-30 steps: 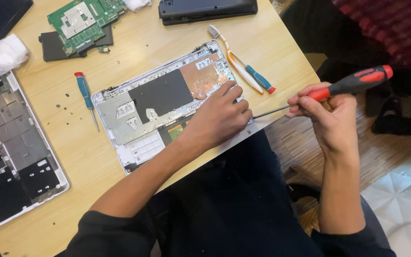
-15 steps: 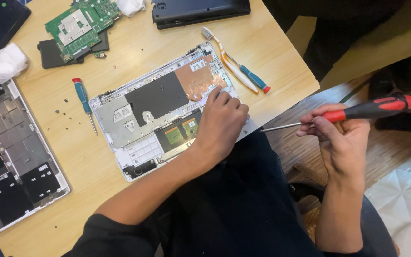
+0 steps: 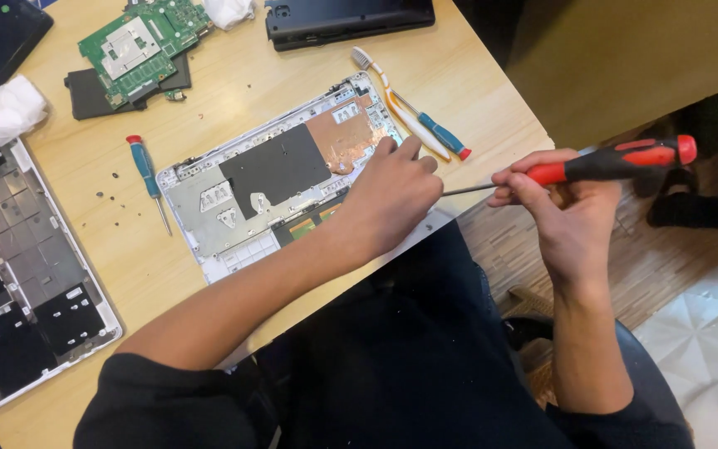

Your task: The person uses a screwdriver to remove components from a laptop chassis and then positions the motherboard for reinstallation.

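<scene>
Red screwdriver (image 3: 617, 160) stays clamped in the right hand (image 3: 563, 212), now lower; left hand (image 3: 392, 195) rests open on laptop chassis (image 3: 234, 187).

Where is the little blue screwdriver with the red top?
In the head view, the small blue screwdriver lies on the wooden table, just left of the opened laptop base, below the green circuit board.

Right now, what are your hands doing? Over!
Left hand pressing on opened laptop base. Right hand gripping red screwdriver, off the table edge. Nothing blocking.
</scene>
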